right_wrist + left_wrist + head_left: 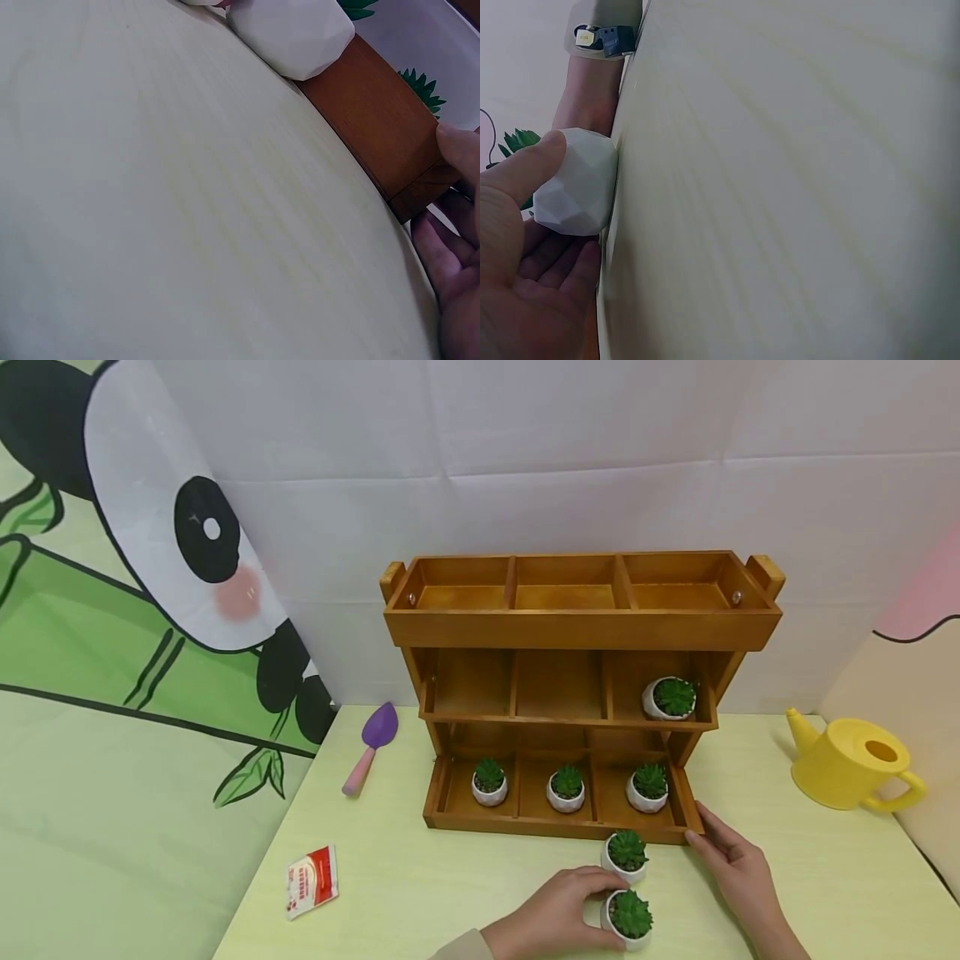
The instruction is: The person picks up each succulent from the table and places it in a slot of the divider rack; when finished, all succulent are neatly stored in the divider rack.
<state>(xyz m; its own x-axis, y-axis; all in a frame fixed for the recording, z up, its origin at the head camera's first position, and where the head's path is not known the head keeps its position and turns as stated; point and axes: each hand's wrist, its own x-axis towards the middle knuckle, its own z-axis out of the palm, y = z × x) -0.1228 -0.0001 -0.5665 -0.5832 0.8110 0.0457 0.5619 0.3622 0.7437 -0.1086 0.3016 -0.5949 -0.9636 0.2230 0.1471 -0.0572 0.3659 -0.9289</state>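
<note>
My left hand (564,912) holds the nearest potted succulent (630,917) between thumb and fingers; its faceted white pot (577,184) stands upright at the tabletop. Just behind it, close to the fingertips, is another potted succulent (626,853), in front of the wooden shelf (581,631). The front right corner of the shelf's bottom tier (382,127) is gripped by my right hand (738,868), thumb at the front and fingers along the side. Three small potted plants sit in that tier, one per compartment, and a potted succulent (670,698) leans in the middle tier's right compartment.
To the right stands a yellow watering can (851,764). A purple trowel (378,727) with a pink handle lies left of the shelf, and a red and white packet (312,882) lies nearer the table's left edge. A printed cloth hangs behind.
</note>
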